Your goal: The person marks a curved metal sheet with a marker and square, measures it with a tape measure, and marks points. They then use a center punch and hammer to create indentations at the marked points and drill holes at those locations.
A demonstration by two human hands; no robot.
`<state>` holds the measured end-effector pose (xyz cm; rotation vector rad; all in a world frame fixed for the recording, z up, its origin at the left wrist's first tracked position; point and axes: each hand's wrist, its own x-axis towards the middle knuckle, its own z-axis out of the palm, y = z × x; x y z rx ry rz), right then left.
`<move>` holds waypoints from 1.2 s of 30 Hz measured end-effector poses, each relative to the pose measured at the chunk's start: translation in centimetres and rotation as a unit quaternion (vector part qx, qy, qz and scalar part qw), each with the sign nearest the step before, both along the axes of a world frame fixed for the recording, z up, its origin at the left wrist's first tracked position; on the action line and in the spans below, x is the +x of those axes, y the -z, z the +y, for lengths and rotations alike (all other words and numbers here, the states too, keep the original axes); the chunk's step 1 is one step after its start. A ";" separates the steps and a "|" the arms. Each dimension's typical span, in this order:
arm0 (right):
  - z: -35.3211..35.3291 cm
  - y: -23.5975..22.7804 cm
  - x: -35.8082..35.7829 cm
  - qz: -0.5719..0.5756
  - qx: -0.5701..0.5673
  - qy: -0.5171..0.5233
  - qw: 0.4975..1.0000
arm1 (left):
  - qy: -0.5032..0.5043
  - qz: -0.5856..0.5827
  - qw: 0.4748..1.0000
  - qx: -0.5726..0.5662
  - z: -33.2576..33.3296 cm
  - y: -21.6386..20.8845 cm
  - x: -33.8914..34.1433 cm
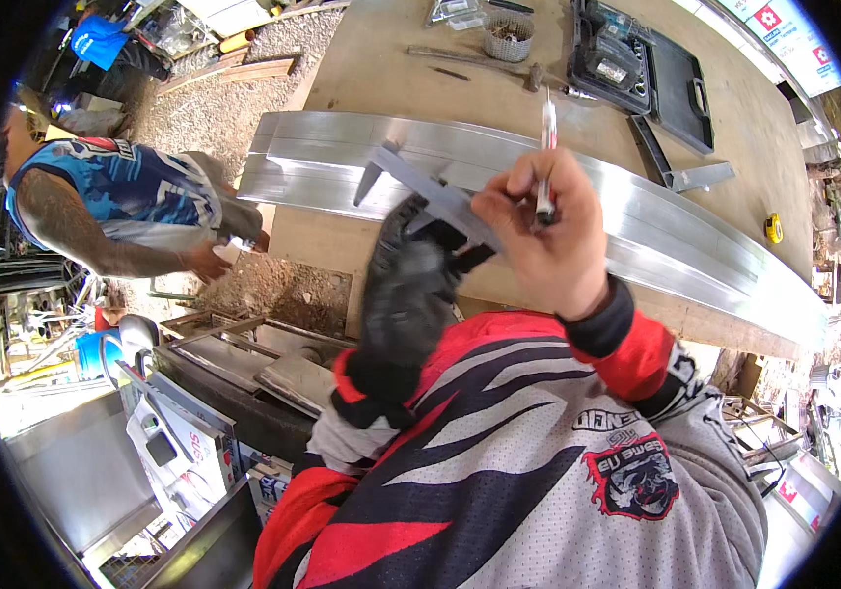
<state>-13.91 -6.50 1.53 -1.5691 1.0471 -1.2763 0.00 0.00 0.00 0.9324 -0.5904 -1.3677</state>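
Co-worker (121, 201): stood at the left end of the work, in a patterned blue sleeveless top.
Metal profile (636, 221): lay long and silvery across the counter (361, 83), running left to right in front of the person.
Left hand (406, 294): wore a black glove, its fingers grasping a caliper (440, 196).
Caliper's lie: up over the profile, long axis slanting from the jaws at upper left down toward the right hand (558, 236); from where I stood, I couldn't tell whether it touched the metal.
Nearer hand: the left had hold of it; the right sat just beside its lower end, contact unclear.
Hammer (479, 59): lay on the counter's far side, handle to the left, near a mesh basket (511, 49).
Right fingers: bare, pinched around 1 marker (549, 128), which pointed away from the body, roughly crosswise to the profile.
Tool case (680, 98): black, open, beyond the profile.
Tape measure (774, 228): yellow, farthest right on the counter.
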 end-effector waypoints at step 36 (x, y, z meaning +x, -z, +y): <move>-13.7 4.8 18.3 -0.362 0.146 0.193 0.900 | 0.050 -0.150 0.987 -0.008 -26.1 3.9 21.3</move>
